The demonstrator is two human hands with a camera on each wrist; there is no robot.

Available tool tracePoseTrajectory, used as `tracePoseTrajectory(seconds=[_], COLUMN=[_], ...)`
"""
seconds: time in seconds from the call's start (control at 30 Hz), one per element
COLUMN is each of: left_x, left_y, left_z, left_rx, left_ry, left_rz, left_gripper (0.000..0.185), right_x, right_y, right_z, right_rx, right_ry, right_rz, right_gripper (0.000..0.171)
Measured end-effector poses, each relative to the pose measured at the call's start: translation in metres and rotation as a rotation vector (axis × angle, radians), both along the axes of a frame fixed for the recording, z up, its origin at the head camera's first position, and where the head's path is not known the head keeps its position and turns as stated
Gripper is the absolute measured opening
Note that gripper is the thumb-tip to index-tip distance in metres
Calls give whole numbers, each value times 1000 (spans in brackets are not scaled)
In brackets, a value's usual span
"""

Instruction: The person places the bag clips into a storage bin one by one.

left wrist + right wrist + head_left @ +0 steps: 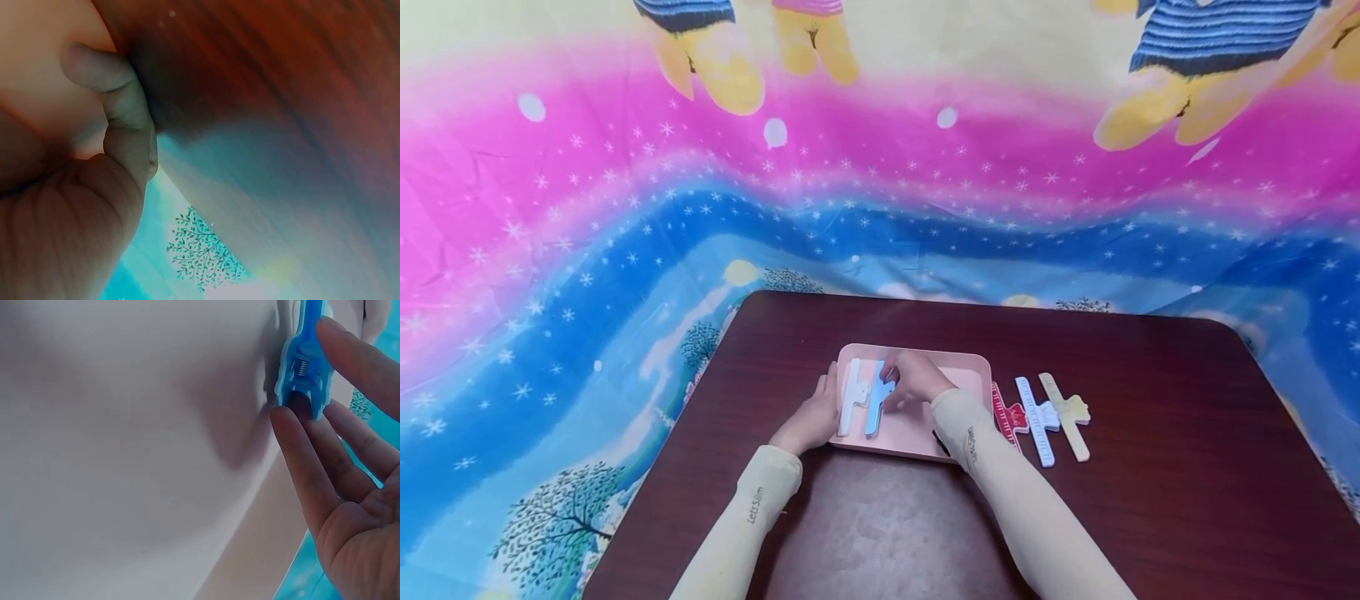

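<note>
A blue clip with a long flat bar and a spring in its handle sits in the left half of a pink tray. My right hand pinches it by the handle end, as the right wrist view shows up close. Left of it in the tray lies a white clip of similar shape. My left hand rests against the tray's left rim with its fingers fairly straight. In the left wrist view, part of that hand touches the tray's edge.
Right of the tray, a red clip, a pale blue-white clip and a cream clip lie side by side on the dark brown table. The red one is close to the tray wall. A patterned cloth hangs behind the table.
</note>
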State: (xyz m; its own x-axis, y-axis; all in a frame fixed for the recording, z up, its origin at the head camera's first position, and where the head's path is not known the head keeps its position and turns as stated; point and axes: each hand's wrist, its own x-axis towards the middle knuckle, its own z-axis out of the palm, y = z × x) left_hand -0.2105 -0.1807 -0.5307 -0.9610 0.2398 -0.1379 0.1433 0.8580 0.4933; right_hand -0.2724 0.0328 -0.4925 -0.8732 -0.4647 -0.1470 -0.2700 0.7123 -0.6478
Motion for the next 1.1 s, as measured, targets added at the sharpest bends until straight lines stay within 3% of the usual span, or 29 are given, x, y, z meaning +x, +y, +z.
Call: tracePoseTrajectory(seconds=[0.37, 0.77, 0.93, 1.1], left_x=[0, 2, 1, 2], left_y=[0, 1, 1, 2], left_z=[1, 2, 1, 0], left_rx=[2, -2, -11, -12], left_ry=[-1, -31, -23, -12], left_rz=[0, 8, 2, 5], left_gripper=[74, 73, 72, 71], right_x=[-2, -1, 3, 8], right_y=[-3, 5, 19, 49], right_z=[-5, -5, 4, 26], right_rx=[25, -40, -33, -2], right_ry=[-9, -59, -40, 1], right_rz=[-7, 23, 49, 42], right_gripper=[55, 60, 60, 56])
